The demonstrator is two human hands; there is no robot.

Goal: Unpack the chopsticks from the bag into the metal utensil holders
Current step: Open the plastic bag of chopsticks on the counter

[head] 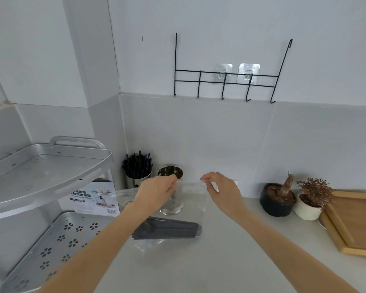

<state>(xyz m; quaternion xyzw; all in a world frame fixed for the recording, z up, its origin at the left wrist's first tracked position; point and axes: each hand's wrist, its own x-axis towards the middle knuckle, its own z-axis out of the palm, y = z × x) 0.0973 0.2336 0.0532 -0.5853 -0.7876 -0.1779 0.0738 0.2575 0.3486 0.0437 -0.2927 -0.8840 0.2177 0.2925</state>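
Near the table's back edge, the left hand [156, 192] and right hand [221, 190] each pinch the limp, slippery bag [188, 210] at its mouth — light, stiff chopsticks [167, 230] sagging at its bottom.

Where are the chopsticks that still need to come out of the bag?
They lie in a dark bundle at the bottom of the clear bag, low in the middle of the head view, in front of the empty metal holder.

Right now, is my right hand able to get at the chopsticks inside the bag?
Probably not yet: the right hand and left hand both pinch the clear bag's top edge, and the chopsticks lie at its bottom.
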